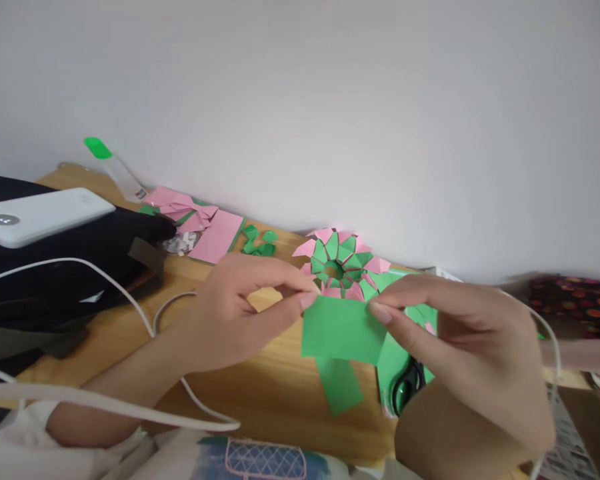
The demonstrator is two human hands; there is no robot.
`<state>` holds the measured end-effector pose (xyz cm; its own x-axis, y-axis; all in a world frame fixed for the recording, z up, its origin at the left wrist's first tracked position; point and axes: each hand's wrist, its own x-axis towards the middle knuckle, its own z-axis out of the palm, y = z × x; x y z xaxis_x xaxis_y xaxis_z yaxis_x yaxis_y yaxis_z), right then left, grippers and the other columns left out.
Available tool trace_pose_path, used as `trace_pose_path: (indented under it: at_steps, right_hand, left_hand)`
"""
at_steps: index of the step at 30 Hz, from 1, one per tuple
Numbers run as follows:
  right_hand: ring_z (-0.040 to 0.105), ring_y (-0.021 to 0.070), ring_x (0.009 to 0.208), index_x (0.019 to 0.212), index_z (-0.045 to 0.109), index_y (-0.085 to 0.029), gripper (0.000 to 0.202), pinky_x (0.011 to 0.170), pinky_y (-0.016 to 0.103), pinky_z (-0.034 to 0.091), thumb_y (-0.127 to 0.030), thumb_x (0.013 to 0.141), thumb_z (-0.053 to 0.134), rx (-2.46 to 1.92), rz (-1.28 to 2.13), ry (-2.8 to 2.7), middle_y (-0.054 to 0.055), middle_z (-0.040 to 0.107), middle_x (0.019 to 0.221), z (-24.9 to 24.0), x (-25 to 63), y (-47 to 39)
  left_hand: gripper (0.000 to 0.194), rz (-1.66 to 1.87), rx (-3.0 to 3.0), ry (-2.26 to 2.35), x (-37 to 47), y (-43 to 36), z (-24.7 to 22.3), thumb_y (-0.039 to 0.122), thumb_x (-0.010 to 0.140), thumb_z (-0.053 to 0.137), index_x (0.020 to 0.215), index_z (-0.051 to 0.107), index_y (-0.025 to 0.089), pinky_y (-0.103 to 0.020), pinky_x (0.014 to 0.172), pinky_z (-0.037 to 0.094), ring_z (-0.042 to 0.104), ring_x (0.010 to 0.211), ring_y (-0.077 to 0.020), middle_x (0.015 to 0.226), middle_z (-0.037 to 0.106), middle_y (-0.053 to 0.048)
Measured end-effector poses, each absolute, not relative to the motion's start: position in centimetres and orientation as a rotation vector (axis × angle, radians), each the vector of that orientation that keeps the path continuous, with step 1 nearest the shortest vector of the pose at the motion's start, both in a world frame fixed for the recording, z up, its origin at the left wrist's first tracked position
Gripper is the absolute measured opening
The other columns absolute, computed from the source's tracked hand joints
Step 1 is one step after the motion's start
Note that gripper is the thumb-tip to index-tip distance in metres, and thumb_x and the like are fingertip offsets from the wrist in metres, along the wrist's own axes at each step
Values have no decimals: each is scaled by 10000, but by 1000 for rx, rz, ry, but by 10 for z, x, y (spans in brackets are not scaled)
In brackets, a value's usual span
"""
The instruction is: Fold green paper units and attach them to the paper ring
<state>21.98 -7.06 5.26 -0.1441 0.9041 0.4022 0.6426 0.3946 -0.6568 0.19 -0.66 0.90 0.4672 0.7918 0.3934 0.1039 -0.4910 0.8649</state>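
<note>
A green rectangle of paper (pixel 344 330) is held up by its two upper corners above the wooden table. My left hand (pixel 245 310) pinches its upper left corner between thumb and index finger. The upper right corner is pinched by my right hand (pixel 473 340). Below, a second green paper piece (pixel 341 387) lies on the table. Behind the held sheet sits a ring of folded green and pink paper units (pixel 347 248), its near side partly covered. Black-handled scissors (pixel 405 390) rest on green paper under my right hand, partly hidden.
Pink paper sheets (pixel 219 235) and small green folded pieces (pixel 260 241) lie near the wall. A white power bank (pixel 45 215) sits on a black bag (pixel 105 253) at left. White cables (pixel 115 287) cross the table (pixel 275 393). A patterned cloth (pixel 580 307) is at right.
</note>
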Motion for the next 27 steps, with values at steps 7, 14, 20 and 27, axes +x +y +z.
trace_pose_path:
  at_steps: [7,14,20,27]
  right_hand:
    - [590,104,510,732,746,-269,85,454,210,489,-191,762,757,-1312,649,-1342,-33,686,608,29,230,-69]
    - [544,74,428,731,751,-219,71,398,180,459,-275,775,759,-1176,903,-996,-37,624,537,1,204,-51]
    - [581,91,491,934,721,-231,126,452,203,508,-236,808,711,-1253,725,-1117,-35,653,629,1,205,-52]
    - [565,218,1242,1300,574,-319,417,1026,409,496,-299,888,640,-1262,606,-1632,45,614,1339,-3,200,-59]
  left_hand:
    - [124,1125,1663,947,-8,-2,-6,208,827,662,734,740,230,-223,631,530,685,650,-146,692,738,2]
    - [284,866,1529,581,12,-11,-6,236,696,811,975,754,231,-286,766,579,711,825,-203,910,762,-33]
    - [86,894,1434,753,18,-10,-7,246,787,696,754,751,189,-277,620,582,717,683,-196,742,764,-45]
    - [84,981,1461,688,26,-8,-12,196,825,669,861,744,188,-257,713,584,731,809,-190,860,778,-22]
